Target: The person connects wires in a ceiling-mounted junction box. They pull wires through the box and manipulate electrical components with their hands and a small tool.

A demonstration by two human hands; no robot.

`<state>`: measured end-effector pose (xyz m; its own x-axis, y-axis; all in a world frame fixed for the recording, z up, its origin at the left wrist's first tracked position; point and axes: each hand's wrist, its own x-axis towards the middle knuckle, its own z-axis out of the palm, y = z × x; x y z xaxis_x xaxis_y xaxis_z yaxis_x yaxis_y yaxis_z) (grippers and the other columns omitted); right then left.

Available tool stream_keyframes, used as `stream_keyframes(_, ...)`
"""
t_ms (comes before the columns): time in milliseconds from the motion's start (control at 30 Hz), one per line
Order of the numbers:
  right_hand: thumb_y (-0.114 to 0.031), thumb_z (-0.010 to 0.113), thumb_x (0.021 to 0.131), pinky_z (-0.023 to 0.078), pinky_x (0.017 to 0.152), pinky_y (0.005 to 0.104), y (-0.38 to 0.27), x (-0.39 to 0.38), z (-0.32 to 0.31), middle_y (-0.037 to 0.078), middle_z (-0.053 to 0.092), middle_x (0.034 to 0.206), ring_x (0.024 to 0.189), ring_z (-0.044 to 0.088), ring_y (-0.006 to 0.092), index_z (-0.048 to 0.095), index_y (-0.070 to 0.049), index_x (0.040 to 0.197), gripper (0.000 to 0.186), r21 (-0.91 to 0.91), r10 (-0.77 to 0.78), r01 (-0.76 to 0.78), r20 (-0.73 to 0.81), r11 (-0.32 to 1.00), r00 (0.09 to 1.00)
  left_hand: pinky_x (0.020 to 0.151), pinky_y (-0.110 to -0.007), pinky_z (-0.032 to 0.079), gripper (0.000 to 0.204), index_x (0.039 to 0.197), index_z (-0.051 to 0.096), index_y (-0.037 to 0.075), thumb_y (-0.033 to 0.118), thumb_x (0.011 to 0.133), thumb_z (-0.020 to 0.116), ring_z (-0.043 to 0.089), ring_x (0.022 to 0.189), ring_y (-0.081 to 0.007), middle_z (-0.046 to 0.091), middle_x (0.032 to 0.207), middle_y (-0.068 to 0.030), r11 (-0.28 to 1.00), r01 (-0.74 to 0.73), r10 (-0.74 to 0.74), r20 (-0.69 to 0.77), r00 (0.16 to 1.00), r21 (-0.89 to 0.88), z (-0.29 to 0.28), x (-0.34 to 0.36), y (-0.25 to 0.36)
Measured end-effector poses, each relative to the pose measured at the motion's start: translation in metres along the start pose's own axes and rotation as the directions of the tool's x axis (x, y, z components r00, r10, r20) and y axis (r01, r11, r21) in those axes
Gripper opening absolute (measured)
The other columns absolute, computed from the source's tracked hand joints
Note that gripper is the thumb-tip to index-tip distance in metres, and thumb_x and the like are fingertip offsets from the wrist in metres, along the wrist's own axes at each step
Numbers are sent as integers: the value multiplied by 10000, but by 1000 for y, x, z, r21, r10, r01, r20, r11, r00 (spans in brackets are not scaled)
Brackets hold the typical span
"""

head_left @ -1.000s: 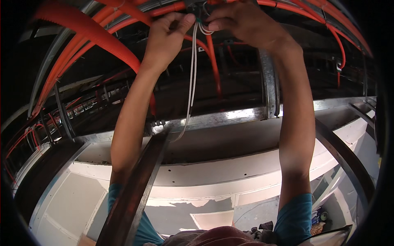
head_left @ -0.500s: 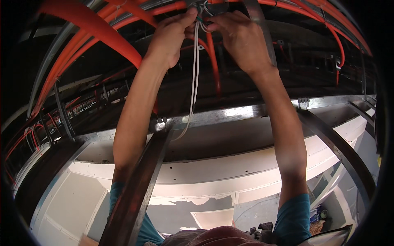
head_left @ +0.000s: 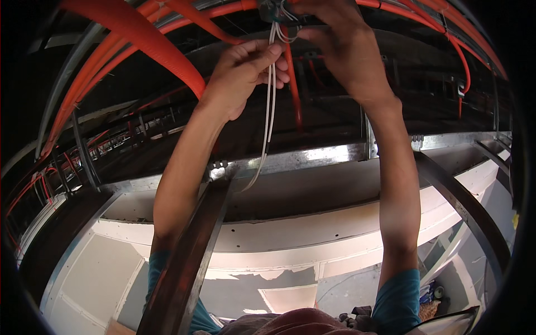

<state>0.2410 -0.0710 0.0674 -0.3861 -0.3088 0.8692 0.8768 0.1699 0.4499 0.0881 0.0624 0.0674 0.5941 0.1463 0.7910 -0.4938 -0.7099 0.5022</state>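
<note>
My left hand (head_left: 245, 77) pinches a pair of thin white wires (head_left: 267, 120) between thumb and fingers, just below a dark round junction box (head_left: 270, 12) at the top edge. From there the wires hang down past a metal channel. Close to the box, on its right, is my right hand (head_left: 352, 58); its thumb and forefinger are apart, near a small loop of wire (head_left: 291, 37). Its other fingers are partly hidden and slightly blurred. An orange conduit (head_left: 292, 89) drops behind the wires.
Thick orange conduits (head_left: 142, 42) run overhead on the left, with more at the upper right. A shiny metal channel (head_left: 312, 153) crosses in front of me. A dark metal beam (head_left: 192, 251) passes by my left arm, another (head_left: 466, 204) to the right. White ceiling board (head_left: 301, 245) lies below.
My left hand has come down from the box onto the white wires. My right hand has shifted right and its thumb and forefinger have spread apart. The box shows more now.
</note>
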Motion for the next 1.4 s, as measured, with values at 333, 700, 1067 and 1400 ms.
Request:
stream_keyframes(333, -67, 715, 899, 547, 838, 383, -8, -26, 21, 113, 712, 1046, 924, 704, 272, 664, -49, 1189, 295, 172, 382, -363, -96, 916, 919, 552, -284, 514, 319, 1213, 644, 29, 295, 1045, 595, 643, 604, -150, 604, 727, -16, 994, 106, -106, -39, 994, 1, 1, -5, 0)
stream_keyframes(700, -144, 660, 938, 443, 1045, 476, 18, -40, 60, 163, 672, 1253, 1227, 554, 383, 620, -41, 1284, 363, -16, 337, -339, 163, 941, 927, 496, -295, 535, 280, 1192, 611, 9, 246, 1045, 597, 647, 562, -179, 619, 727, -55, 992, 113, -109, -67, 992, 59, 3, -2, -19)
stream_keyframes(1067, -135, 717, 883, 486, 889, 415, 12, -33, 59, 84, 756, 981, 983, 602, 327, 757, -78, 1048, 179, 1, 230, -230, 0, 973, 973, 522, -298, 543, 305, 1180, 610, 8, 266, 1020, 638, 650, 583, -180, 626, 732, -64, 974, 165, -153, -91, 984, 155, 10, 0, -15)
stream_keyframes(1400, -77, 704, 878, 526, 866, 447, 12, -35, 64, 126, 745, 946, 983, 644, 353, 749, -59, 1050, 179, -32, 159, -163, -96, 986, 983, 588, -295, 568, 338, 1211, 587, -30, 227, 1006, 664, 675, 670, -180, 651, 843, -95, 994, 38, -27, -112, 993, 105, 13, -4, -21)
